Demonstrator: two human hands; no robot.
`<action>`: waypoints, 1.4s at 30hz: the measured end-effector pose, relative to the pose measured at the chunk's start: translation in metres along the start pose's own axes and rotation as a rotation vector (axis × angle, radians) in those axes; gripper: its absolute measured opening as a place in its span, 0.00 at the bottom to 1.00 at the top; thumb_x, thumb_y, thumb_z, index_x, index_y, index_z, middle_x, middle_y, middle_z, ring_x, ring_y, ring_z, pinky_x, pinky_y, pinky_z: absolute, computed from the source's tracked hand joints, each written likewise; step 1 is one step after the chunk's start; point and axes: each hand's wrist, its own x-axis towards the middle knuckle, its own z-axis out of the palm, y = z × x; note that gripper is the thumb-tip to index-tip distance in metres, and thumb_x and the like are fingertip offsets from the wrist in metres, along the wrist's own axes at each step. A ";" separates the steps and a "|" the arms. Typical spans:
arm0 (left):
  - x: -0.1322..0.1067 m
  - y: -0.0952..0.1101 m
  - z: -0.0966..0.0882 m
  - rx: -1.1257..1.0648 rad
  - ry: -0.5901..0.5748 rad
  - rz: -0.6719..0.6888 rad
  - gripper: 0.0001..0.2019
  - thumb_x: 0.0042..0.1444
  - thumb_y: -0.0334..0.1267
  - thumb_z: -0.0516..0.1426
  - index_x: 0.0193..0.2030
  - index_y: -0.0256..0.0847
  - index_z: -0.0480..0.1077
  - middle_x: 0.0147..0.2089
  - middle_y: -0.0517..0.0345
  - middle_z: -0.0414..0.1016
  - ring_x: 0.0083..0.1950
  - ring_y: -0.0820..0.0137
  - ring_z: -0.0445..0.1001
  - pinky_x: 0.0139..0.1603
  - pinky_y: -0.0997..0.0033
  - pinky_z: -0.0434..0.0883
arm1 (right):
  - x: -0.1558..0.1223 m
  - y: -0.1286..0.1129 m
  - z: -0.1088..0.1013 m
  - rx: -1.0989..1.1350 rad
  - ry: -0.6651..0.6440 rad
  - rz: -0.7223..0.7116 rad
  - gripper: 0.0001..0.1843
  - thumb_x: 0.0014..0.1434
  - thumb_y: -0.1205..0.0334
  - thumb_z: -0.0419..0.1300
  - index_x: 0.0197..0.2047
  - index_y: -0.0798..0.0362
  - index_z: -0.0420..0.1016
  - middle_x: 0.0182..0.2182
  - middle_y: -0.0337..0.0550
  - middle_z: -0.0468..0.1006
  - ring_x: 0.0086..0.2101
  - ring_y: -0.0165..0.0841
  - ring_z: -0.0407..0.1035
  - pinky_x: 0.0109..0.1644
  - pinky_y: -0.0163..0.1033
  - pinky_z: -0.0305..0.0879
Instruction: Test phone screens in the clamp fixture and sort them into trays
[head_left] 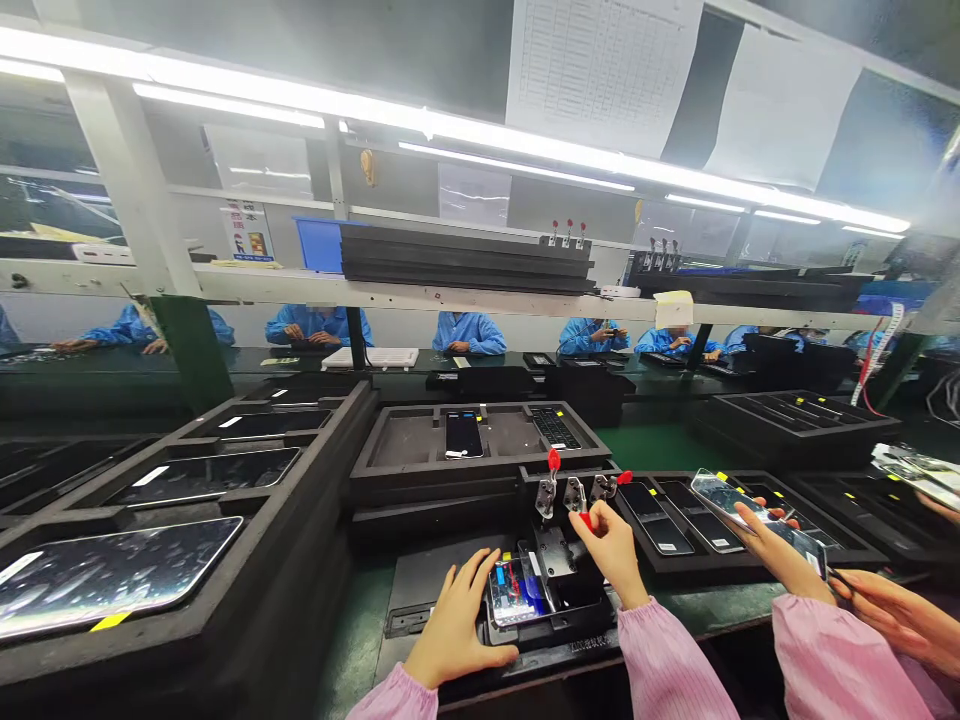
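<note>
A black test fixture (592,632) stands in front of me with a lit phone (517,592) lying in it, screen up. My left hand (466,622) rests along the fixture's left side, fingers apart, the fingertips beside or touching the phone's upper left edge; whether it presses on the phone, I cannot tell. At the back of the fixture is a row of three metal toggle clamps. My right hand (613,552) pinches the red handle of the middle toggle clamp (576,498) between thumb and fingers. The left clamp's red tip (553,460) points up; the right one's (624,478) points sideways.
Foam trays with phones (217,475) rise at left. Behind the fixture sits another foam tray (420,468) with a phone and a dark part. At right, a co-worker's hands (787,550) hold a phone above a tray (675,565). A shelf (465,300) crosses overhead.
</note>
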 end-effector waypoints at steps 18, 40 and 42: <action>0.030 0.028 0.033 0.049 -0.014 0.016 0.51 0.34 0.59 0.61 0.63 0.42 0.46 0.65 0.42 0.50 0.66 0.50 0.46 0.60 0.33 0.35 | 0.043 -0.049 -0.049 -0.236 0.198 -0.233 0.16 0.57 0.50 0.51 0.31 0.54 0.71 0.32 0.44 0.74 0.33 0.33 0.67 0.41 0.39 0.63; 0.022 0.021 0.028 0.002 0.008 0.074 0.50 0.40 0.56 0.60 0.65 0.46 0.38 0.68 0.48 0.40 0.67 0.54 0.42 0.64 0.43 0.40 | -0.067 0.051 -0.018 -0.147 0.370 0.120 0.21 0.57 0.50 0.49 0.49 0.54 0.62 0.48 0.50 0.68 0.47 0.41 0.64 0.52 0.50 0.60; 0.022 0.018 0.030 0.009 0.013 0.067 0.51 0.39 0.55 0.61 0.66 0.45 0.38 0.68 0.49 0.42 0.67 0.53 0.42 0.64 0.44 0.41 | -0.076 0.060 -0.011 -0.164 0.382 0.102 0.20 0.57 0.51 0.50 0.50 0.51 0.61 0.49 0.50 0.67 0.48 0.43 0.63 0.52 0.52 0.60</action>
